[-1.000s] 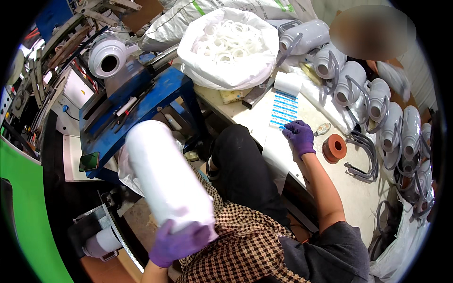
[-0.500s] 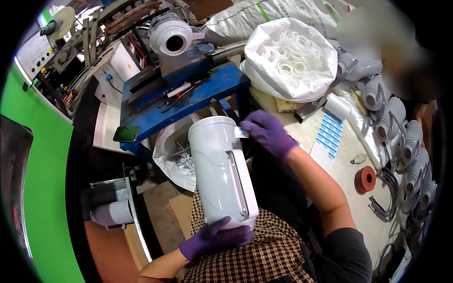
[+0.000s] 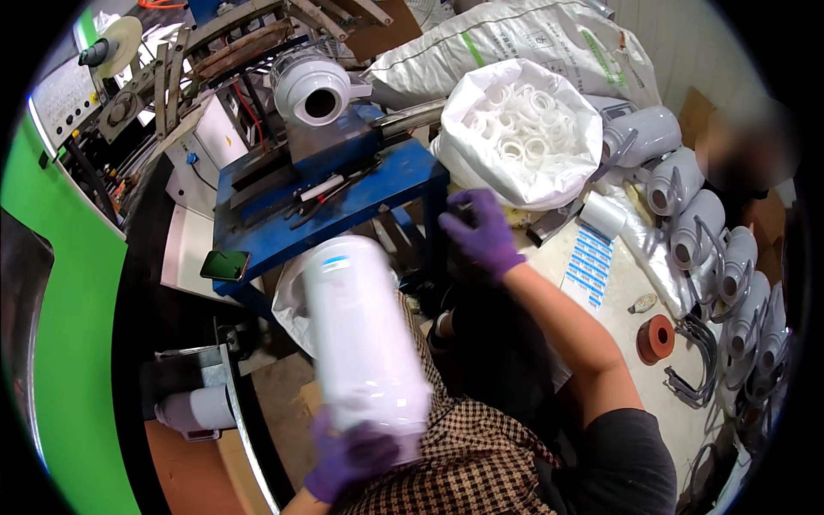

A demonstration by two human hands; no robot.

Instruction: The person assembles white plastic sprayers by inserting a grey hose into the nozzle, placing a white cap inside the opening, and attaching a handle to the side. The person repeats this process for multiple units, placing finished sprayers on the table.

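My left hand [image 3: 348,455], in a purple glove and blurred by motion, supports a pale grey plastic jug body [image 3: 365,343] by its lower end. The jug stands tilted over my checked apron, its smooth side toward me and its handle out of sight. Near its upper rim sits a small blue-and-white sticker [image 3: 336,261]. My right hand [image 3: 485,236], also gloved in purple, is raised apart from the jug, thumb and curled fingers separated, with nothing visible in it. Beyond it, blue-and-white stickers run down a label strip [image 3: 590,266] hanging from a white roll [image 3: 603,215].
A white sack of translucent rings [image 3: 524,193] stands beyond my right hand. On the blue bench [image 3: 343,202] lie a phone [image 3: 225,265] and hand tools. More grey jugs [image 3: 697,230] line the right side, near a reddish-brown tape roll [image 3: 655,339] and dark grey handles [image 3: 699,360].
My right hand has come away from the jug's rim. The jug has turned and moved left and down in my left hand, so the sticker faces me and the handle no longer shows.
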